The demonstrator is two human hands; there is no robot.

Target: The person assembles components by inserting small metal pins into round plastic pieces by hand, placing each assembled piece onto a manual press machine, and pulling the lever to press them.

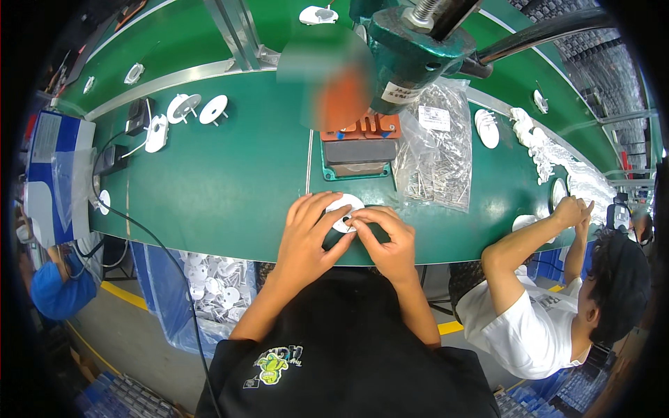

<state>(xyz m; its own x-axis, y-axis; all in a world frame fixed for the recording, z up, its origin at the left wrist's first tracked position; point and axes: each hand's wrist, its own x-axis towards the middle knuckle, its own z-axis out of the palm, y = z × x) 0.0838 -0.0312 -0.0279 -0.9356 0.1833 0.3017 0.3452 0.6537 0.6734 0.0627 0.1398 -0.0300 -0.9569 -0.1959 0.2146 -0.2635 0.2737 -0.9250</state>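
A white round plastic disc (341,202) is held close to the bench's front edge, in front of me. My left hand (304,240) is closed around its left side, fingers over the far rim and thumb at the near side. At the disc's middle, beside a small dark spot, the thumb and forefinger of my right hand (391,244) are pinched together. Whatever lies between those fingertips is too small to make out. Beyond my hands sits a press fixture (360,151) with a grey block and an orange-red top, under a green press head (411,59).
A clear bag of metal pins (439,164) lies right of the fixture. White discs with posts (213,110) stand back left. A blue-lined bin of white parts (219,285) is below the bench, left. A co-worker (536,299) sits at right. A black cable (157,240) hangs at left.
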